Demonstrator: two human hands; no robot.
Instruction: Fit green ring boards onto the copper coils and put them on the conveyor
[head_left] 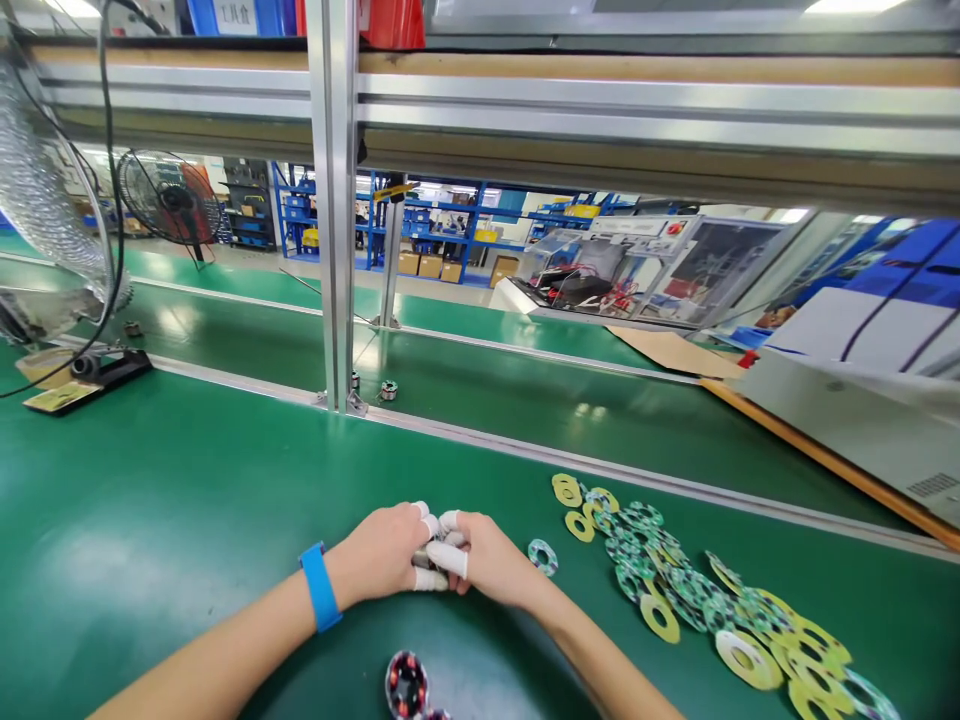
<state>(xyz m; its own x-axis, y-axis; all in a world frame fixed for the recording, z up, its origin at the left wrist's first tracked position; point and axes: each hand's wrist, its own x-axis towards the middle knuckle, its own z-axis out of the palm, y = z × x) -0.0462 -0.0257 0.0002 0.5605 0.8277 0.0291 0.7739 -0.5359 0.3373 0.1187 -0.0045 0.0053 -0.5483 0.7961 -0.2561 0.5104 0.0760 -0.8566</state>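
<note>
My left hand (pixel 386 550), with a blue band at the wrist, is closed around a small grey metal part (pixel 422 558). From the other side my right hand (pixel 487 560) closes on the same part, fingers meeting those of the left. White finger cots cover several fingertips. Most of the part is hidden, so its exact kind does not show. Below the hands lies a motor stator (pixel 407 685) with copper windings, and part of another one shows at the frame's bottom edge. Just right of my right hand lies a single green ring-shaped circuit board (pixel 542 558).
Many ring boards (pixel 634 535), green and yellow, are spread over the right of the green table (pixel 225 480). An aluminium post (pixel 337 200) rises ahead, with small stators (pixel 388 390) near its foot. At left are a black holder (pixel 97 380) and a foil duct (pixel 52 190).
</note>
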